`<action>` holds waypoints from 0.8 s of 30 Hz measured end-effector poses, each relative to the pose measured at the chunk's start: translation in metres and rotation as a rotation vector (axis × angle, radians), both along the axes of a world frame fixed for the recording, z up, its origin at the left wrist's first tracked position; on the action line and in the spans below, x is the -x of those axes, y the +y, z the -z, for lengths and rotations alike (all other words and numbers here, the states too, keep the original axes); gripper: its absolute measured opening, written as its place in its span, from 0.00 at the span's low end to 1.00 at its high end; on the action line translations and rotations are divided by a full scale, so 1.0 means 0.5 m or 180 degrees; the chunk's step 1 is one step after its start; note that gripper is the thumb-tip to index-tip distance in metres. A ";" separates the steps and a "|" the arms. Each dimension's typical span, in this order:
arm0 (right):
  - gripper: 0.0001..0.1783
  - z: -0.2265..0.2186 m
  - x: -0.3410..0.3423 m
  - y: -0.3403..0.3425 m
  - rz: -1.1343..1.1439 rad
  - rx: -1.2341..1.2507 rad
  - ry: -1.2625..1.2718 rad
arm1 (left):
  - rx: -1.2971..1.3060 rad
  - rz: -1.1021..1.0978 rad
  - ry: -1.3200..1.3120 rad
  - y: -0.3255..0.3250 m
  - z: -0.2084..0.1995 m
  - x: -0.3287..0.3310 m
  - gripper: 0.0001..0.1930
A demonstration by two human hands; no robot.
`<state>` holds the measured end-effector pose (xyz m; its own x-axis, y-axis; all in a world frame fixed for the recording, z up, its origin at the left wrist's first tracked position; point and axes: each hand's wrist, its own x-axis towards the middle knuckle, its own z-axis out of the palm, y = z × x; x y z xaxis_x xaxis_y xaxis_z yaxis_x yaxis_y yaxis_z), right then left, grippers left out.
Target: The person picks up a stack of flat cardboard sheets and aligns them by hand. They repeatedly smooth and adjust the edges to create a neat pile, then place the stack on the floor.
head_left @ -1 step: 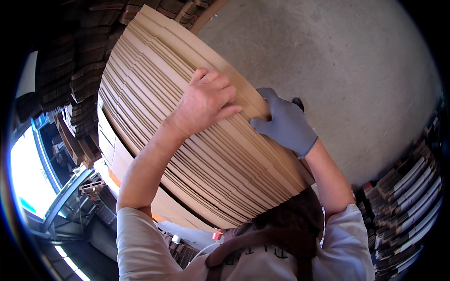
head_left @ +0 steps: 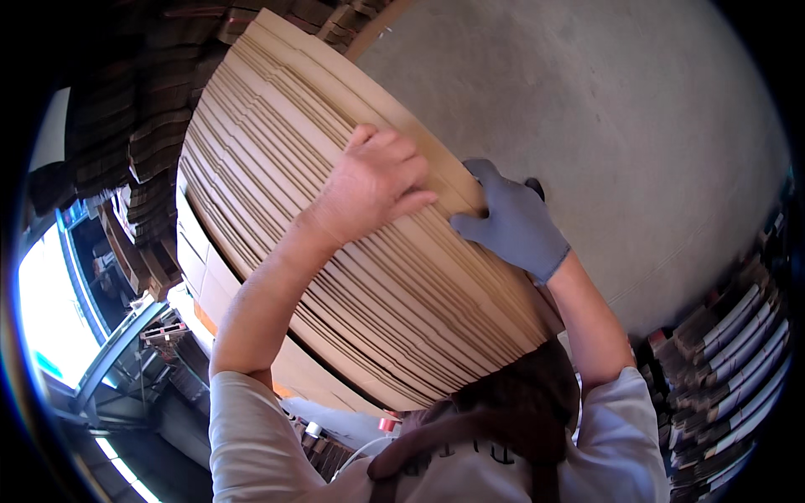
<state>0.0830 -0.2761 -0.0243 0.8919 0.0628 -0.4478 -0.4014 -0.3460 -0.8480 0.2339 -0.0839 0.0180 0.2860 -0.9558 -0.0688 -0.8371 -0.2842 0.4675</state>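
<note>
A long row of flat brown cardboard sheets (head_left: 411,310) is packed tightly together in front of me, thin edges facing up. My left hand (head_left: 375,182), bare, lies on top of these edges near the right side of the row. Its fingers curl over the cardboard and the thumb points right. Close beside it, my right hand (head_left: 513,216) wears a grey glove. It grips the outermost sheets at the row's right side, thumb on the upper edges and fingers over the outer face. The fingertips of both hands are partly hidden.
Grey concrete floor (head_left: 604,117) spreads out to the right of the row. Stacked cardboard (head_left: 729,360) stands at the lower right, and dark stacks (head_left: 101,126) rise at the far left. A red-capped item (head_left: 387,423) is near my body, with a white cable beside it.
</note>
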 end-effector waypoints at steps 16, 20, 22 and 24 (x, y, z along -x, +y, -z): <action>0.29 -0.006 -0.003 0.019 0.0353 -0.0037 0.0272 | 0.0341 -0.0277 -0.0205 0.024 0.038 0.018 0.15; 0.29 0.001 -0.004 0.016 0.0322 -0.0045 0.0236 | 0.0297 -0.0261 -0.0173 0.027 0.036 0.019 0.15; 0.29 0.000 -0.004 0.016 0.0300 -0.0010 0.0238 | 0.0281 -0.0267 -0.0134 0.029 0.033 0.020 0.15; 0.29 -0.003 -0.007 0.012 0.0282 0.0024 0.0255 | 0.0284 -0.0259 -0.0153 0.026 0.030 0.019 0.14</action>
<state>0.0864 -0.2700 -0.0230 0.8551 -0.0182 -0.5181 -0.4971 -0.3125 -0.8095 0.2246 -0.0708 0.0027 0.3639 -0.9309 0.0311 -0.8350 -0.3112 0.4538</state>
